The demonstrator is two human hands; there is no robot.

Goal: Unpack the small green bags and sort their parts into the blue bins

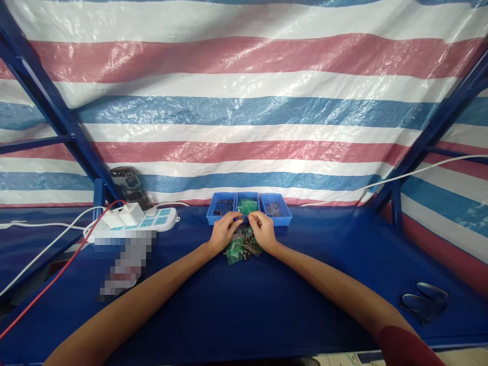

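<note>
My left hand (224, 233) and my right hand (264, 233) come together over the middle of the table, thumbs and fingertips pinched. What sits between the fingertips is too small to make out. Under them lies a loose pile of green pieces and small brownish parts (244, 245). Just beyond the fingers stand three blue bins in a row. Small dark parts lie in the left bin (210, 216), green pieces fill the middle bin (247, 194), and small greyish parts rest in the right bin (284, 220). My hands partly cover the front of the bins.
At the left, a white power strip (173, 218) holds plugs, with white cables and a red cable (72, 256). Behind it stands a dark, see-through container (131, 185). A blurred-out item (127, 264) lies nearer. Eyeglasses (425, 302) lie at the right on the blue table (244, 315).
</note>
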